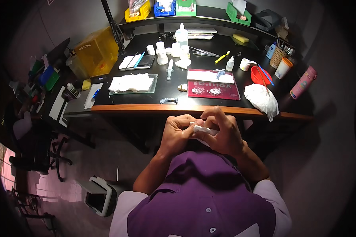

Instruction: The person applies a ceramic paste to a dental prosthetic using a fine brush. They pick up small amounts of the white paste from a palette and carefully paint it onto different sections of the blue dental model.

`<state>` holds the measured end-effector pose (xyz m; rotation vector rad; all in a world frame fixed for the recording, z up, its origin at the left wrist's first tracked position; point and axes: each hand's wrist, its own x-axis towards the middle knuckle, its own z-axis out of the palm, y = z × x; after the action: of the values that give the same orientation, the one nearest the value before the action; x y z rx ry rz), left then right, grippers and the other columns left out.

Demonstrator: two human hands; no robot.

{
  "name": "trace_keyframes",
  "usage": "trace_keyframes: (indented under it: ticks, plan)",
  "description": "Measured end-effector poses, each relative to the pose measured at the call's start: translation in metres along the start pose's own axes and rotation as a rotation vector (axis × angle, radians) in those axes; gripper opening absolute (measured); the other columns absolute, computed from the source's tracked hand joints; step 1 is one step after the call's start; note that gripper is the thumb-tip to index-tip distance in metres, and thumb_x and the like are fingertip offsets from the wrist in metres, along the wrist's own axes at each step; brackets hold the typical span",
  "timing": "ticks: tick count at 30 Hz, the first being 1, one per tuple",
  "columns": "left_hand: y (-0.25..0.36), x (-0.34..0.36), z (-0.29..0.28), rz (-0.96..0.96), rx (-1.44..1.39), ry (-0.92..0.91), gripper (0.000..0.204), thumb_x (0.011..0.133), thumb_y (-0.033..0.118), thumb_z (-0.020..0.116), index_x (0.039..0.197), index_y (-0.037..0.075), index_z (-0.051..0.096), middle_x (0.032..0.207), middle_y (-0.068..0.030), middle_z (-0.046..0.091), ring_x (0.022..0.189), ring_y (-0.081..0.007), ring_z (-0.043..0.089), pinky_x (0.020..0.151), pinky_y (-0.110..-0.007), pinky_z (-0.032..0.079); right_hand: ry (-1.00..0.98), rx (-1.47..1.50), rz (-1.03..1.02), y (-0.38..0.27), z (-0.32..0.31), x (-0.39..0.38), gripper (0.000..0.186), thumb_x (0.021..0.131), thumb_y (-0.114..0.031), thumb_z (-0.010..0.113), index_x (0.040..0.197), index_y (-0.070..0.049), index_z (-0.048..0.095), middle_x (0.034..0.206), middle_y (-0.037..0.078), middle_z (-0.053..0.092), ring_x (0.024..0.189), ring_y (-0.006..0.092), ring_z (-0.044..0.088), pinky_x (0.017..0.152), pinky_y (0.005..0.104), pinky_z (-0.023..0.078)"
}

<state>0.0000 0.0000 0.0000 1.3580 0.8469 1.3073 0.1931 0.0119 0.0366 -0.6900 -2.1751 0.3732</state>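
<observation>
Head view: the left hand (177, 133) and right hand (228, 134), close together, pinch a white tissue-like piece (205, 130) (possibly around something I can't make out) before the desk's wooden edge (146, 108). A light, even pinch should serve best, clear of the maroon pad (232, 94) beyond.

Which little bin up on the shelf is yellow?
The leftmost: a yellow plastic bin. Rightward come a blue plastic bin and two green plastic bins.
</observation>
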Motion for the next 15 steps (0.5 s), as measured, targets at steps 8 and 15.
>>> trace_keyframes:
  ticks: [8, 15]
  plan:
    - [-0.008, 0.001, -0.003, -0.024, 0.069, -0.021, 0.02, 0.096, 0.013, 0.072, 0.091, -0.005, 0.079, 0.079, -0.0073, 0.07, 0.072, -0.009, 0.06, 0.064, -0.026, 0.045, 0.052, -0.021, 0.155, 0.002, 0.006, 0.004, 0.064, 0.073, -0.019, 0.095, 0.111, -0.005, 0.046, 0.058, 0.007, 0.058, 0.05, 0.0216, 0.064, 0.048, 0.0349, 0.046]
    - [-0.007, 0.007, 0.013, 0.106, 0.296, -0.025, 0.019, 0.096, 0.014, 0.074, 0.094, -0.004, 0.078, 0.079, -0.0063, 0.071, 0.073, -0.0089, 0.064, 0.066, -0.027, 0.05, 0.007, -0.101, 0.276, 0.015, -0.003, 0.004, 0.06, 0.078, -0.025, 0.092, 0.111, -0.002, 0.048, 0.063, 0.011, 0.061, 0.058, 0.0264, 0.069, 0.055, 0.0367, 0.052]
